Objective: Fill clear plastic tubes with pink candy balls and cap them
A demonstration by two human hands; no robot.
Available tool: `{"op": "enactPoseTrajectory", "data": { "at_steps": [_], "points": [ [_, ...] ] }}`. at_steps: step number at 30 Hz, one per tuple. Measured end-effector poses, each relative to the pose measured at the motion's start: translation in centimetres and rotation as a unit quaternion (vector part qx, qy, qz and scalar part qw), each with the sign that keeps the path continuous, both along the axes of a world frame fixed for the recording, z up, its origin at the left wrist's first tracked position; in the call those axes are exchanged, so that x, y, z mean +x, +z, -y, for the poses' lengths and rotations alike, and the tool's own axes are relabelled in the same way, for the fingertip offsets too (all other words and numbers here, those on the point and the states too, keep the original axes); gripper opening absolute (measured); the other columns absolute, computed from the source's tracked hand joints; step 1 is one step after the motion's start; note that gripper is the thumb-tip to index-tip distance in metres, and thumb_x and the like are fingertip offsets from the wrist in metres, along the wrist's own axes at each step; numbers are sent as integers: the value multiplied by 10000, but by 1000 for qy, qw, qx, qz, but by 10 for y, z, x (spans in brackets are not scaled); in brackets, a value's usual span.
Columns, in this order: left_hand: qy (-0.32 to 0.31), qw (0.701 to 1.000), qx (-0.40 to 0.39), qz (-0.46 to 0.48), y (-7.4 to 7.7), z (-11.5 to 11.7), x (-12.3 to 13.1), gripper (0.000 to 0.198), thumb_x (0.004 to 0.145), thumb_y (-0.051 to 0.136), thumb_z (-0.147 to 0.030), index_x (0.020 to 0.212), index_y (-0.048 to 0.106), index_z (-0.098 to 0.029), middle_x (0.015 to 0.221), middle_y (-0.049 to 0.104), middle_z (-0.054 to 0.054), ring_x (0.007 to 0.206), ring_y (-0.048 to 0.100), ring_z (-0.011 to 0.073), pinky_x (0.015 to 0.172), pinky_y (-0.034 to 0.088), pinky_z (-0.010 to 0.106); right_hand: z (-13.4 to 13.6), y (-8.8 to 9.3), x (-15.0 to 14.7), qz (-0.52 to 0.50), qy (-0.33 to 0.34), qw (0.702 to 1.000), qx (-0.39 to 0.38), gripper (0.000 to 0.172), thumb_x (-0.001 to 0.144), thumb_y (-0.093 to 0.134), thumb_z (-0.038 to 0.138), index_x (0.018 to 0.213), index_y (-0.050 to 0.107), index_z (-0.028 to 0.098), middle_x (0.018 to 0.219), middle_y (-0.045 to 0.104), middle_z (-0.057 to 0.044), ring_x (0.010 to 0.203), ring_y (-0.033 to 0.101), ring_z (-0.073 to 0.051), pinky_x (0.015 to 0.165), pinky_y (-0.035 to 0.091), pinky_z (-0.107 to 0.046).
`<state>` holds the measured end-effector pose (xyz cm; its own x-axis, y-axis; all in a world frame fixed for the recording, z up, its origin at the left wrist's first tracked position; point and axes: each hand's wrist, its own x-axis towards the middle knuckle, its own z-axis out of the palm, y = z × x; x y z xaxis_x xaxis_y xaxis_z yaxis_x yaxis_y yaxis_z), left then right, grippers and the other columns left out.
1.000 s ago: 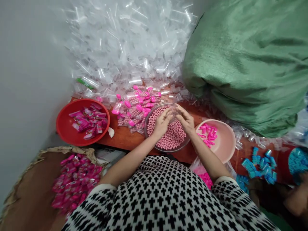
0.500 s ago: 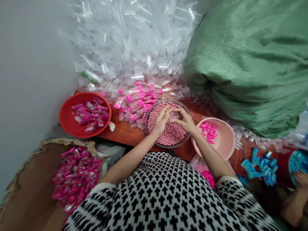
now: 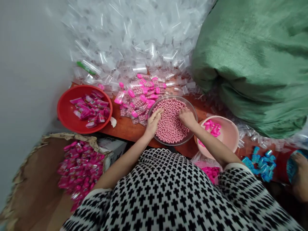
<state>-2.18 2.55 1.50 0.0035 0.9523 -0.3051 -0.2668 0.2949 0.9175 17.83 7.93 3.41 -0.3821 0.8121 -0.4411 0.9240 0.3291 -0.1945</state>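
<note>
A round bowl (image 3: 192,110) full of small pink beads (image 3: 170,123) stands in front of me. My left hand (image 3: 154,122) is at the bowl's left rim, fingers stretched out over the edge of the beads, with nothing visible in it. On the bowl's right side my right hand (image 3: 187,118) is curled closed, its fingertips down at the beads; whatever it holds is hidden. Just beyond the bowl lies a heap of clear tubes filled with pink beads (image 3: 141,91), with bright pink caps. Loose pink caps (image 3: 212,128) sit in a pale pink basin (image 3: 231,136) to the right.
A red basin (image 3: 64,117) holds pink wrapped packets; more fill a cardboard box (image 3: 31,179) below. Clear empty tubes (image 3: 134,35) are piled at the back, beside a large green sack (image 3: 255,64). Blue pieces (image 3: 262,165) and another person's hand (image 3: 300,166) are at right.
My hands, which were together over the bowl around a small clear piece, have parted. The right has lowered into the beads, the left has moved to the left rim. The clear piece no longer shows.
</note>
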Motion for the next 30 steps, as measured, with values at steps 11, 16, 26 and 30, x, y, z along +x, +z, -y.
{"op": "enactPoseTrajectory", "data": {
  "at_steps": [11,16,26,30],
  "points": [
    [-56,957,77,-273,-9,11,-24,370,905,552,-356,1221,624,-179,1215,670,98,1118,633,213,1009,488,368,22,-58,-32,-388,-132,907,-99,342,753,675,288,1057,618,144,1056,636,-90,992,568,-223,919,441,-351],
    [-145,913,122,-361,-8,7,-12,404,855,592,-188,1259,592,-164,1290,622,93,1147,606,205,1005,487,335,36,-51,-12,-528,-251,801,-125,514,618,817,455,1028,644,200,1039,659,-45,1004,594,-219,955,442,-359],
    [-117,939,137,-292,6,7,19,229,813,626,-176,1038,666,-178,1041,710,47,973,654,191,912,522,324,51,-24,-2,-590,-289,746,-108,541,593,840,475,1010,618,212,991,652,-34,934,619,-196,890,508,-348],
    [-80,978,68,-181,-7,7,27,260,803,605,-203,1058,646,-177,982,672,47,867,659,179,792,576,336,56,-25,0,-582,-328,740,-81,519,551,849,484,904,591,205,869,620,-3,831,594,-159,817,523,-317]
  ]
}}
